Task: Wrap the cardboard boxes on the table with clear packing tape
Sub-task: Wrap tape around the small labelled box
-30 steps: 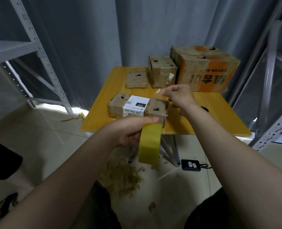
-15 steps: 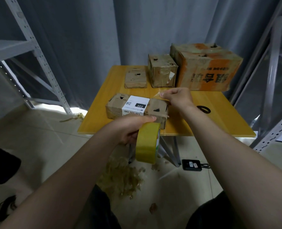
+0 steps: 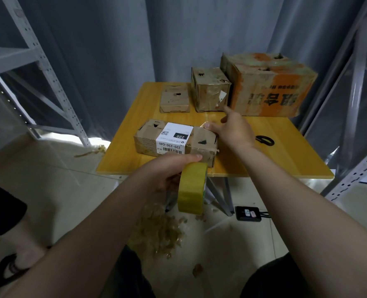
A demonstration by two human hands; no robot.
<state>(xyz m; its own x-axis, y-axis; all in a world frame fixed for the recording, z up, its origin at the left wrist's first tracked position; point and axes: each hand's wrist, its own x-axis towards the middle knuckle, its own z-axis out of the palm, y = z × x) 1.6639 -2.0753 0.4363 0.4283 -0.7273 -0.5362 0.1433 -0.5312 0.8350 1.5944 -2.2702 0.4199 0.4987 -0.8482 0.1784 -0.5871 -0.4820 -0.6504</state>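
A flat cardboard box (image 3: 147, 138) with a white barcode label lies near the front edge of the yellow table (image 3: 286, 153). My left hand (image 3: 167, 172) grips a yellowish roll of packing tape (image 3: 192, 190), held just below the table's front edge. A clear strip runs from the roll up over the box's right part. My right hand (image 3: 235, 132) rests at the box's far right top edge, thumb pressing the tape end down, index finger straight and pointing away.
At the table's back stand a small flat box (image 3: 174, 100), a cube box (image 3: 208, 91) and a large orange-printed box (image 3: 270, 91). A black ring (image 3: 264, 140) lies at the right. Metal shelving (image 3: 49, 67) flanks both sides. Tape scraps (image 3: 159, 231) and a black device (image 3: 248, 213) lie on the floor.
My right hand has lowered the pinched tape end onto the box's far top edge and spread its fingers. The left hand with the roll has stayed by the table's front edge.
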